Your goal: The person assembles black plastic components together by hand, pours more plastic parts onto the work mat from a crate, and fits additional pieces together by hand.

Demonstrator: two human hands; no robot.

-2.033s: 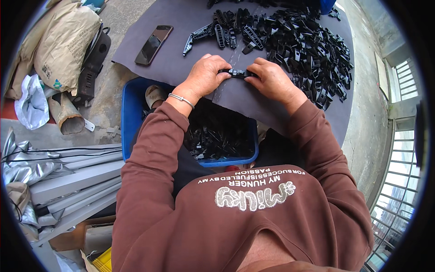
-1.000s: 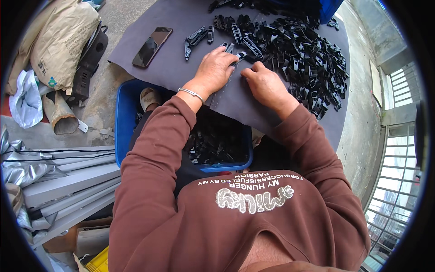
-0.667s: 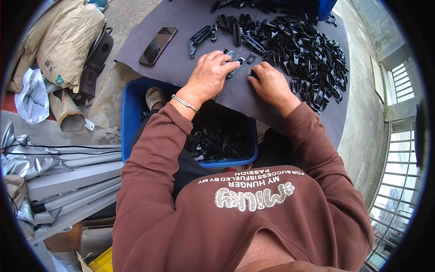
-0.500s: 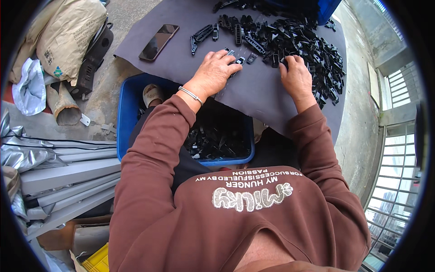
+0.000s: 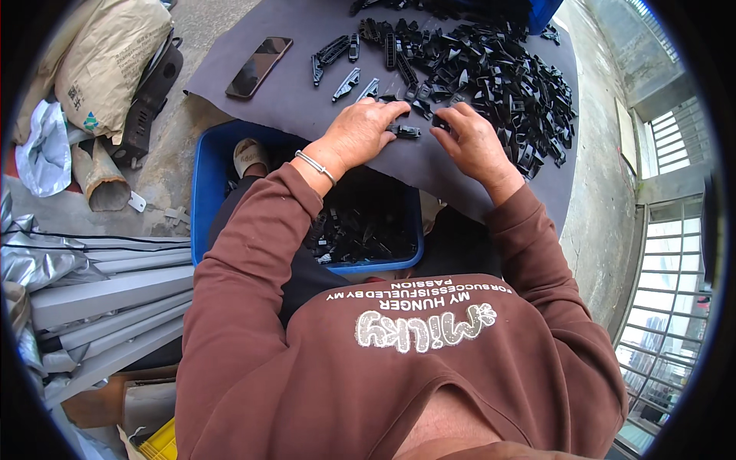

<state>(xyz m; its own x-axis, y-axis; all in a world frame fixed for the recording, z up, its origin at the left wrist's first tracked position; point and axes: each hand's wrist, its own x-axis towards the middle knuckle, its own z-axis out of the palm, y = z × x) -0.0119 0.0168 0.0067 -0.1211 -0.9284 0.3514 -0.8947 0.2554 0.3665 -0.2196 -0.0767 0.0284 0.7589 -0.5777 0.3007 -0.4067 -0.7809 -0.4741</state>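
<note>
My left hand (image 5: 359, 132) is over the near part of the grey sheet, its thumb and fingers closed on a small black plastic part (image 5: 406, 132). Just to its right, my right hand (image 5: 477, 146) pinches another small dark piece (image 5: 439, 122), mostly hidden by the fingertips. Two greyish, long plastic parts (image 5: 346, 84) lie side by side beyond my left fingers. A big heap of black plastic parts (image 5: 498, 84) spreads beyond and right of my right hand. A few black parts (image 5: 331, 55) are set apart to the left of the heap.
A phone (image 5: 259, 67) lies on the sheet's left side. Below its near edge stands a blue bin (image 5: 201, 199) with black parts inside. Another blue container (image 5: 543, 14) is at the far right. Paper sacks (image 5: 115, 61) and grey metal bars (image 5: 115, 295) are on the left.
My left hand has left the greyish parts on the sheet and come slightly nearer, now on a black part. My right hand has moved left, toward it, with a dark piece in its fingers.
</note>
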